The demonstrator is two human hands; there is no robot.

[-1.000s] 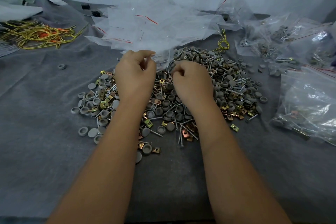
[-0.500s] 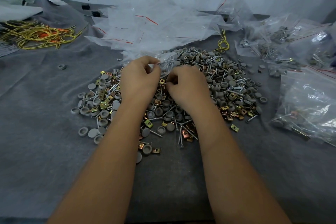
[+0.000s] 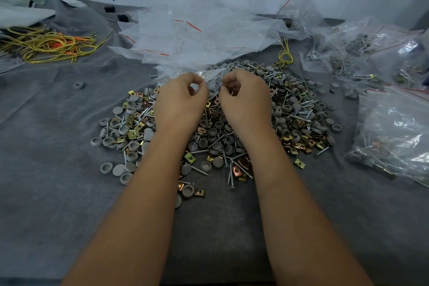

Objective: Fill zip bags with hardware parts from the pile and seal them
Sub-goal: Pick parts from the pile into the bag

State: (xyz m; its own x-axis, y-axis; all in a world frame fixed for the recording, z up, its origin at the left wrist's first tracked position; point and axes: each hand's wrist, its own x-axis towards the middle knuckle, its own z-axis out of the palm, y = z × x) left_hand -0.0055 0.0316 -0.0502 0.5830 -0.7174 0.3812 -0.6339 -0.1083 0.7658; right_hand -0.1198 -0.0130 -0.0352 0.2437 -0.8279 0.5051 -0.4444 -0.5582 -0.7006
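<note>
A grey cloth-covered table (image 3: 58, 193) is carrying a heap of empty clear zip bags (image 3: 197, 35) and a spread pile of grey caps, silver screws and brass clips (image 3: 297, 121). Above the pile, the left hand (image 3: 180, 102) and right hand (image 3: 246, 100) are each pinching one clear plastic zip bag (image 3: 212, 80) between them — fingers curled tight.

Both forearms run off the bottom edge. The left hand (image 3: 180, 102) and right hand (image 3: 246, 100) cover the middle of the hardware pile (image 3: 294, 109) — the clear zip bag (image 3: 212, 79) pinched between them blurs into the bag heap (image 3: 197, 37) behind.
</note>
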